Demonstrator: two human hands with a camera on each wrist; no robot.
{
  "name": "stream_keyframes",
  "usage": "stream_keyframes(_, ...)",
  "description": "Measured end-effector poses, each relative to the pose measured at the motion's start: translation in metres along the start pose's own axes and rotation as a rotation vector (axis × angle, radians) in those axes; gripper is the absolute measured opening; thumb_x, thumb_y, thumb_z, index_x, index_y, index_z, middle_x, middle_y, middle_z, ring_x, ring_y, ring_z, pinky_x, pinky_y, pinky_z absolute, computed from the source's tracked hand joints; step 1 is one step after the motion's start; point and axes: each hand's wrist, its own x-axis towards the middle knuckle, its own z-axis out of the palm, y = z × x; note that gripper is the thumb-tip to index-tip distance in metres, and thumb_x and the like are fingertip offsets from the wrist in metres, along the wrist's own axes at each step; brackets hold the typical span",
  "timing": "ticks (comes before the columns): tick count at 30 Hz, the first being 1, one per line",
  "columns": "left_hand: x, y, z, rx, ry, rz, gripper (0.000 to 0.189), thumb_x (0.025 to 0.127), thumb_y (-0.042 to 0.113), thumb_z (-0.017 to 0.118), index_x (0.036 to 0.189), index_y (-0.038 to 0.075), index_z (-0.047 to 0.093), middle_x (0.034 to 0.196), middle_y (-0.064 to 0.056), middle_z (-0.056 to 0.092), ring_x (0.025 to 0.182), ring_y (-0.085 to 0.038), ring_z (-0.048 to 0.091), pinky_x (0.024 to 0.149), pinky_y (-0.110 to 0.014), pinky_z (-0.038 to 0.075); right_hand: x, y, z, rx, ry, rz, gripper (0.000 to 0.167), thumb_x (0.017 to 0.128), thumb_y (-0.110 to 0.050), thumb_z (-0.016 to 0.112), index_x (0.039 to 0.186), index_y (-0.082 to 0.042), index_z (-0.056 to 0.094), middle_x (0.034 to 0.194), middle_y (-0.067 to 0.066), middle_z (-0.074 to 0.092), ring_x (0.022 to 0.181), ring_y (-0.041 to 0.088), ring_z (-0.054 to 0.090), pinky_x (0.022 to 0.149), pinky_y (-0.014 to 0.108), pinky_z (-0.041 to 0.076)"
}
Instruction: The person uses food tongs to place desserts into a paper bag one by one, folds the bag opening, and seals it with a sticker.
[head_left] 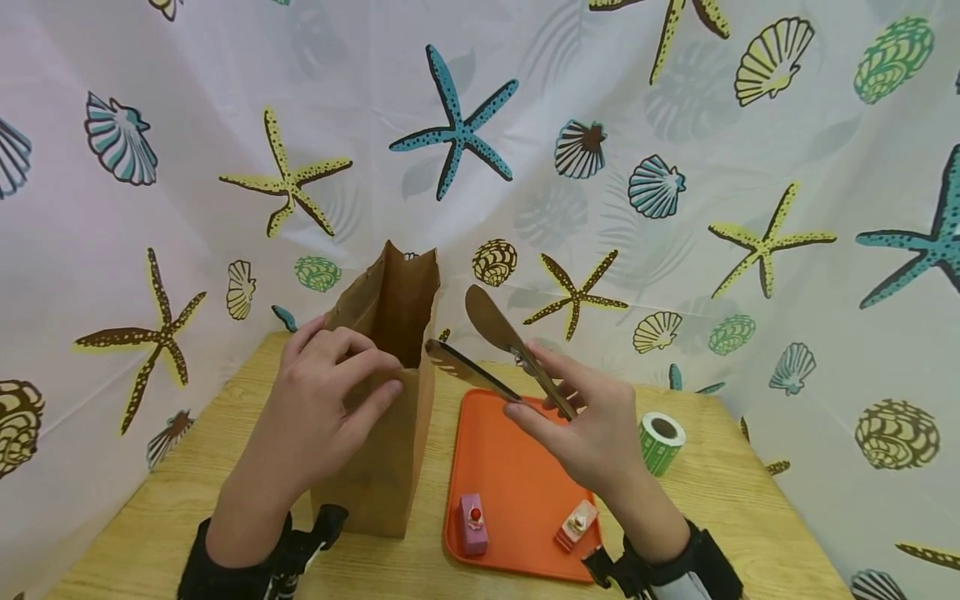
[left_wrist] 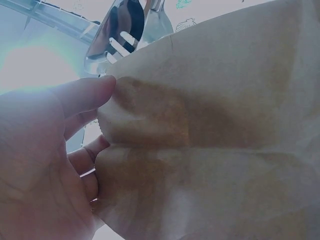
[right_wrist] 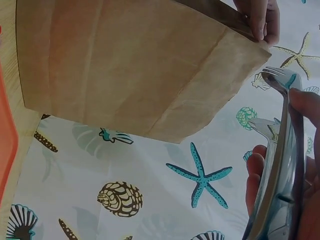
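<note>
A tall brown paper bag [head_left: 375, 487] stands upright with its mouth open. My left hand [head_left: 333, 400] pinches the bag's near rim between thumb and fingers. To the right, my right hand [head_left: 588, 421] grips metal serving tongs [head_left: 489, 321]. One tip of the tongs is a flat spoon shape and the other is slotted like a fork. The tips stand apart with nothing between them, close to the bag's mouth. In the right wrist view the tongs [right_wrist: 286, 145] lie along the palm. How deep the bag is filled stays hidden.
An orange tray [head_left: 517, 475] lies right of the bag on the wooden table [head_left: 750, 533]. On it sit a purple toy-like cake piece [head_left: 472, 537] and a pink-and-white one [head_left: 577, 523]. A green-sided roll of labels [head_left: 662, 443] stands beyond the tray's right edge. Patterned cloth [head_left: 510, 225] hangs behind.
</note>
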Motion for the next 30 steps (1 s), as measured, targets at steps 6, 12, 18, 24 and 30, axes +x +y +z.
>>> stream_keyframes(6, 0.001, 0.0, 0.0, 0.003, 0.003, 0.006, 0.011, 0.089, 0.016, 0.082, 0.098, 0.018, 0.077, 0.096, -0.002, 0.066, 0.092, -0.022, 0.061, 0.12, -0.061, 0.029, -0.006, 0.004, 0.0, -0.009, -0.025, 0.04, 0.061, 0.075, -0.021, 0.094, 0.132, -0.019, 0.074, 0.104, 0.005, 0.081, 0.069, 0.007, 0.071, 0.059, 0.03, 0.058)
stream_keyframes(12, 0.001, 0.001, 0.0, 0.007, 0.005, 0.005, 0.011, 0.088, 0.016, 0.082, 0.098, 0.017, 0.077, 0.096, -0.003, 0.066, 0.093, -0.023, 0.062, 0.12, -0.062, 0.029, -0.013, 0.009, 0.0, -0.031, -0.048, 0.058, 0.061, 0.077, -0.023, 0.093, 0.134, -0.02, 0.073, 0.108, 0.007, 0.081, 0.065, 0.005, 0.07, 0.06, 0.029, 0.059)
stream_keyframes(18, 0.001, 0.001, 0.001, 0.006, 0.006, 0.004, 0.011, 0.088, 0.016, 0.082, 0.097, 0.018, 0.078, 0.097, -0.002, 0.066, 0.093, -0.022, 0.062, 0.119, -0.061, 0.029, -0.018, 0.012, 0.0, -0.038, -0.063, 0.071, 0.059, 0.078, -0.025, 0.092, 0.134, -0.021, 0.073, 0.112, 0.004, 0.08, 0.072, 0.009, 0.072, 0.061, 0.029, 0.059)
stream_keyframes(24, 0.0, 0.0, 0.001, 0.002, 0.008, 0.009, 0.011, 0.088, 0.015, 0.082, 0.098, 0.017, 0.077, 0.097, -0.002, 0.066, 0.093, -0.022, 0.062, 0.119, -0.062, 0.029, -0.022, 0.016, 0.0, -0.027, -0.09, 0.091, 0.058, 0.078, -0.024, 0.092, 0.133, -0.02, 0.073, 0.103, 0.003, 0.081, 0.066, 0.005, 0.069, 0.058, 0.027, 0.057)
stream_keyframes(30, 0.0, -0.001, 0.001, 0.003, 0.012, 0.013, 0.011, 0.088, 0.015, 0.082, 0.098, 0.018, 0.077, 0.097, -0.003, 0.066, 0.093, -0.022, 0.062, 0.119, -0.062, 0.029, -0.027, 0.019, 0.0, -0.037, -0.127, 0.128, 0.056, 0.08, -0.026, 0.09, 0.133, -0.023, 0.073, 0.097, 0.002, 0.081, 0.064, 0.001, 0.066, 0.053, 0.025, 0.053)
